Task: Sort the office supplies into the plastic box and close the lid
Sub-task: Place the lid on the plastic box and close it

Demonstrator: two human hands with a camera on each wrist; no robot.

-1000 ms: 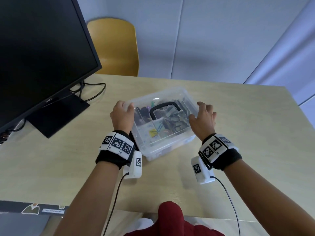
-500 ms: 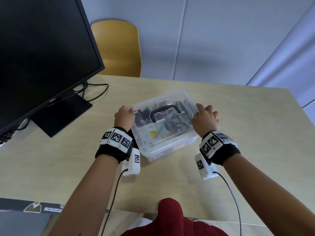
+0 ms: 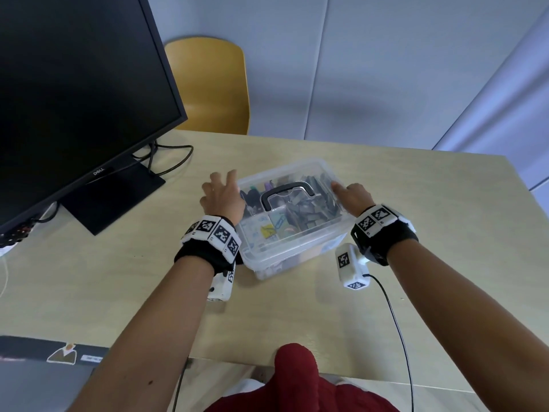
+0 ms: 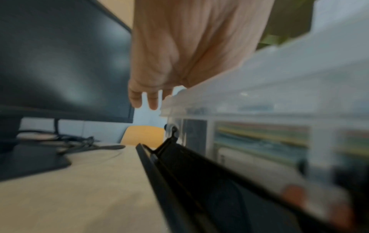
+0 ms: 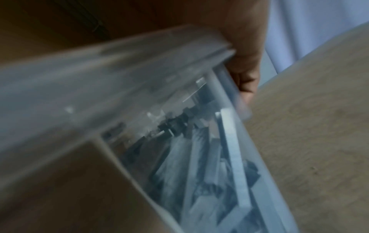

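Note:
The clear plastic box [image 3: 297, 251] stands mid-table with its lid on, a black handle [image 3: 286, 192] on top. Clips, pens and other office supplies show through the walls. My left hand [image 3: 222, 194] hovers at the box's left edge with its fingers spread and straight, holding nothing; in the left wrist view the left hand [image 4: 179, 47] is above the lid rim [image 4: 259, 75]. A black latch [image 4: 189, 170] stands out from that side of the box. My right hand [image 3: 353, 195] curls over the lid's right edge; its fingers [image 5: 246, 74] show beside the rim [image 5: 229, 52].
A black monitor [image 3: 74, 93] on its stand [image 3: 113, 197] fills the left, cables [image 3: 169, 159] trailing behind it. A yellow chair [image 3: 211, 84] is beyond the table's far edge. A laptop lid [image 3: 44, 379] lies at the near left. Bare table [image 3: 445, 233] extends to the right.
My left hand has let go of the box's left edge and opened its fingers. The right hand stays on the right edge. The box has hardly moved.

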